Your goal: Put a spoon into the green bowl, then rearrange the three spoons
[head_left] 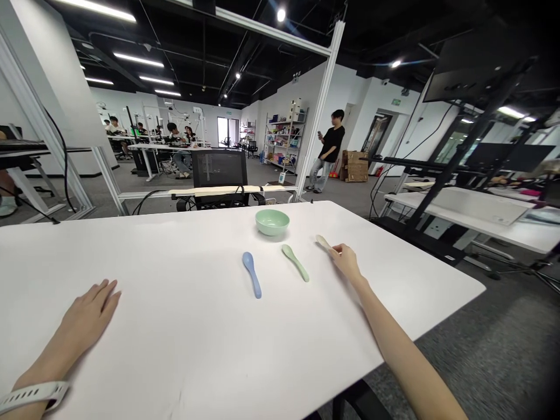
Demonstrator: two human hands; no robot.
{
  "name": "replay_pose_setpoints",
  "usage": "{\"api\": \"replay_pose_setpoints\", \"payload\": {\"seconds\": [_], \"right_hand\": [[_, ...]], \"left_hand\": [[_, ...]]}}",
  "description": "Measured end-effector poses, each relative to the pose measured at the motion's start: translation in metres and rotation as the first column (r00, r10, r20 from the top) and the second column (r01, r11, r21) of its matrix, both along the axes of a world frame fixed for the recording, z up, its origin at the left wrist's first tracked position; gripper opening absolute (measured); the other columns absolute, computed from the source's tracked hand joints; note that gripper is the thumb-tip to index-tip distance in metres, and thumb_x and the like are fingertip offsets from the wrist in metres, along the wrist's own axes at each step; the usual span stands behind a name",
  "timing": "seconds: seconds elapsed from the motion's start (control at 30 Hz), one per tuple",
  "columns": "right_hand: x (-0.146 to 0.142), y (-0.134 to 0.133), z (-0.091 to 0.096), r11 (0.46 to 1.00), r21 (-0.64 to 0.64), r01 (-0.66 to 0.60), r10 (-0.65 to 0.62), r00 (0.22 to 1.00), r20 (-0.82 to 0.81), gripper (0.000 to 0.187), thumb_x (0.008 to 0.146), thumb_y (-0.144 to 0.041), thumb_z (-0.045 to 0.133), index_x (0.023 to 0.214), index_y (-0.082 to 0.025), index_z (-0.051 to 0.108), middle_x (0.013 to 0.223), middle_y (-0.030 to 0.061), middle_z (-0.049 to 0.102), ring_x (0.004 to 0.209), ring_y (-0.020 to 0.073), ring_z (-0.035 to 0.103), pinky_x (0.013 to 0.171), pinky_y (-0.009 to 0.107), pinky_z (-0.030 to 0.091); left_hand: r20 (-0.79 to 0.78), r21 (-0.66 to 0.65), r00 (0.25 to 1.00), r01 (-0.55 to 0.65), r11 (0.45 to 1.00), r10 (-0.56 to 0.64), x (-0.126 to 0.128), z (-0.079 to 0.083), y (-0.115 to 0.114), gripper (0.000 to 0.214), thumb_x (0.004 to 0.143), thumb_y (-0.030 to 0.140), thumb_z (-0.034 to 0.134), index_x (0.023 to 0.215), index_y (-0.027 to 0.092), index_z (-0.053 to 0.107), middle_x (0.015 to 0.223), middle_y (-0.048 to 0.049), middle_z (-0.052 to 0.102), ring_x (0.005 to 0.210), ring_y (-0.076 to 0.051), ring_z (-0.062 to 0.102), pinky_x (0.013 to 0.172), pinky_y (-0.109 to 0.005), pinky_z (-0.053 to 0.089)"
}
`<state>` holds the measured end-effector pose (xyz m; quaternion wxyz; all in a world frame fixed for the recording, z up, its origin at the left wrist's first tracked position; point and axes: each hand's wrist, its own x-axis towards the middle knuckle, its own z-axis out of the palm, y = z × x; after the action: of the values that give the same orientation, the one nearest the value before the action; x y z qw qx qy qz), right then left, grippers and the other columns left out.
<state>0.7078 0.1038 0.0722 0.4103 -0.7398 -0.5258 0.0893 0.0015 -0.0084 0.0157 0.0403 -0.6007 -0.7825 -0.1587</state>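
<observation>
My right hand [345, 261] rests on the white table with its fingers closed on the handle end of a cream plastic spoon [323, 242], whose bowl points up and left. Just left of it lies a pale green spoon [295, 262], and further left a blue spoon [252, 274]. Both lie apart from my hand. Behind them stands a pale green bowl [272, 222], its inside showing nothing. My left hand [90, 312] lies flat and open on the white table [175, 326], far from the spoons, with a white band on its wrist.
An office chair [219, 172] and a metal-framed rail stand behind the far table edge [153, 219]. A second white table [459, 216] stands to the right under a black stand. Further back, a person stands holding a phone, and several people sit at benches.
</observation>
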Motion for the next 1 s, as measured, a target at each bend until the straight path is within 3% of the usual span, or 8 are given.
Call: {"api": "replay_pose_setpoints", "payload": {"seconds": [0.23, 0.5, 0.63, 0.83, 1.0], "right_hand": [[-0.010, 0.001, -0.001, 0.999, -0.036, -0.002, 0.001, 1.000, -0.029, 0.025, 0.086, -0.041, 0.070, 0.071, -0.026, 0.056, 0.083, 0.0075, 0.071, 0.088, 0.0267, 0.065, 0.081, 0.036, 0.050], [-0.012, 0.001, -0.003, 0.999, -0.036, -0.012, 0.012, 1.000, 0.000, 0.013, 0.084, -0.029, 0.069, 0.078, -0.024, 0.058, 0.081, 0.0067, 0.069, 0.081, 0.0236, 0.062, 0.076, 0.033, 0.045], [-0.011, 0.004, -0.005, 0.999, -0.050, 0.006, -0.005, 1.000, 0.016, 0.011, 0.083, -0.030, 0.067, 0.079, -0.023, 0.059, 0.079, 0.0060, 0.068, 0.078, 0.0229, 0.061, 0.074, 0.033, 0.044], [-0.008, 0.007, -0.008, 0.998, -0.061, 0.008, -0.006, 1.000, 0.025, 0.011, 0.084, -0.031, 0.067, 0.081, -0.022, 0.061, 0.076, 0.0041, 0.066, 0.074, 0.0216, 0.060, 0.069, 0.032, 0.043], [-0.005, 0.011, -0.014, 0.999, -0.041, 0.016, -0.015, 1.000, 0.020, 0.017, 0.085, -0.036, 0.071, 0.082, -0.021, 0.063, 0.078, 0.0047, 0.068, 0.075, 0.0218, 0.061, 0.070, 0.032, 0.044]], "left_hand": [[-0.012, 0.033, 1.000, -0.001, 0.999, 0.002, 0.003, 0.001, 0.000, 0.081, 0.095, 0.050, 0.022, 0.149, 0.003, 0.059, 0.161, -0.0227, 0.060, 0.154, -0.039, 0.051, 0.126, -0.056, 0.041], [0.021, 0.007, 1.000, -0.006, 1.000, 0.006, 0.005, 0.004, -0.001, 0.084, 0.096, 0.052, 0.020, 0.151, 0.002, 0.057, 0.164, -0.0247, 0.056, 0.156, -0.040, 0.048, 0.127, -0.057, 0.039], [0.023, 0.001, 1.000, 0.001, 1.000, -0.001, 0.004, 0.003, -0.001, 0.086, 0.096, 0.052, 0.019, 0.152, -0.002, 0.055, 0.166, -0.0267, 0.053, 0.157, -0.041, 0.046, 0.128, -0.057, 0.038], [0.021, 0.046, 1.000, 0.007, 0.999, -0.008, -0.001, -0.003, 0.000, 0.079, 0.098, 0.051, 0.023, 0.151, 0.004, 0.058, 0.162, -0.0236, 0.058, 0.155, -0.039, 0.049, 0.126, -0.059, 0.041], [0.013, 0.026, 1.000, 0.015, 1.000, -0.016, -0.001, -0.004, 0.000, 0.085, 0.098, 0.053, 0.017, 0.152, -0.001, 0.056, 0.164, -0.0260, 0.055, 0.156, -0.042, 0.047, 0.127, -0.060, 0.038]]}}
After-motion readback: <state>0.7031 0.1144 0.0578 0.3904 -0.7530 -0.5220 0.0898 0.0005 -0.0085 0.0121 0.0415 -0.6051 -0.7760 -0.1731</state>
